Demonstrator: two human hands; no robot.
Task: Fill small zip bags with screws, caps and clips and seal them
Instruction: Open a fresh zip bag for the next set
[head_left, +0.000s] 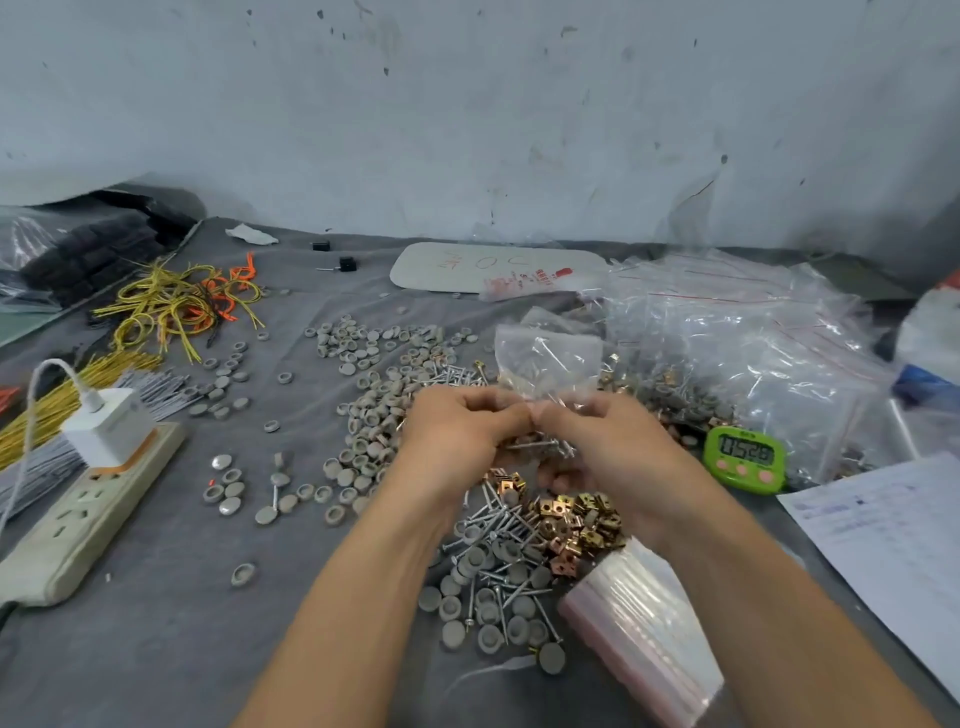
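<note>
- The small zip bag (540, 446) is held up over the middle of the table (156, 649), between the two hands, with screws showing through its clear plastic.
- The left hand (460, 434) pinches the bag's upper edge with curled fingers and thumb; its fingertips almost meet those of the right hand.
- The right hand (610, 441) pinches the same edge from the other side, its fingers curled in tight on the plastic.
- Another clear bag (545, 358) rises just behind the fingertips; it cannot be told whether it is part of the held one.
- Below the hands and between the forearms lies a loose pile of screws (498, 519), touching a cluster of brass-coloured clips (576, 519).
- Grey caps (363, 452) spread from that pile towards the left and the far edge, many scattered singly.
- A stack of empty zip bags (639, 639) lies under the right forearm, near the front edge.
- A green timer (745, 457) stands to the right of the right hand, beside a heap of filled bags (727, 353) towards the far right corner.
- A printed paper sheet (893, 545) lies at the right edge.
- A power strip (88, 519) with a white charger (109, 426) plugged into it lies along the left edge.
- Yellow and orange ties (176, 306) are tangled towards the far left corner.
</note>
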